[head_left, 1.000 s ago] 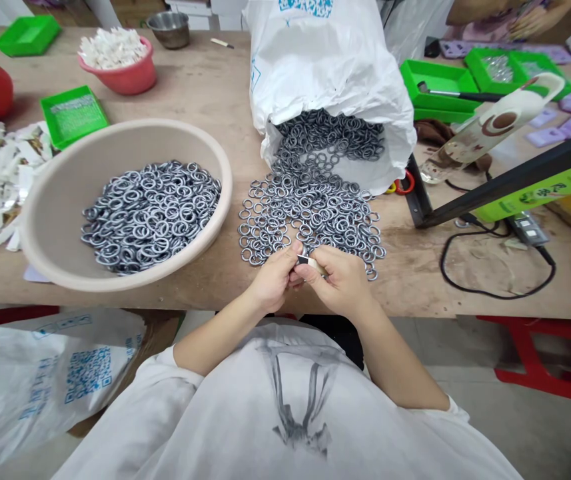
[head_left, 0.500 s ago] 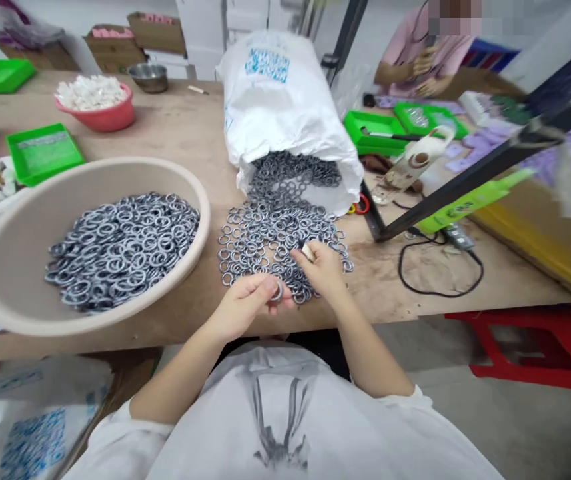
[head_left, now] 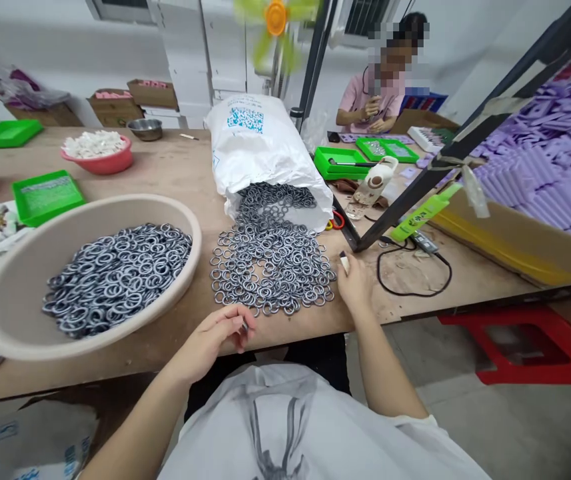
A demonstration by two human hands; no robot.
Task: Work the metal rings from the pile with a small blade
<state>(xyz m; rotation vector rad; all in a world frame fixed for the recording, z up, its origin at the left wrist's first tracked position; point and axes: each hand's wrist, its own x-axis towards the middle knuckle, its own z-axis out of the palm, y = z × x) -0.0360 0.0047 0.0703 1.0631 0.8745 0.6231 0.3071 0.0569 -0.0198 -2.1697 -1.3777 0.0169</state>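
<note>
Over the table's front edge, my left hand (head_left: pixel 218 333) has its fingers curled together around a small grey ring (head_left: pixel 244 325), mostly hidden by the fingertips. My right hand (head_left: pixel 355 287) rests at the right side of the ring pile, closed on a small white piece with a dark end (head_left: pixel 345 261); its exact kind does not show. Between and beyond the hands spreads a pile of grey rings (head_left: pixel 285 263), flowing out of the mouth of a white sack (head_left: pixel 265 147) that lies on its side. A large beige basin (head_left: pixel 2 293) at the left holds many similar rings.
A dark metal post (head_left: pixel 390 217) slants up at the right, near a green bottle (head_left: pixel 422 215) and a black cable (head_left: pixel 415 293). Green trays (head_left: pixel 48 200) and a red bowl (head_left: pixel 110 163) stand behind the basin. A person (head_left: pixel 375 100) sits across the table.
My view has tilted up. My left hand has moved left and nearer the table edge, away from the pile. My right hand has moved right, from over the rings to beside them.
</note>
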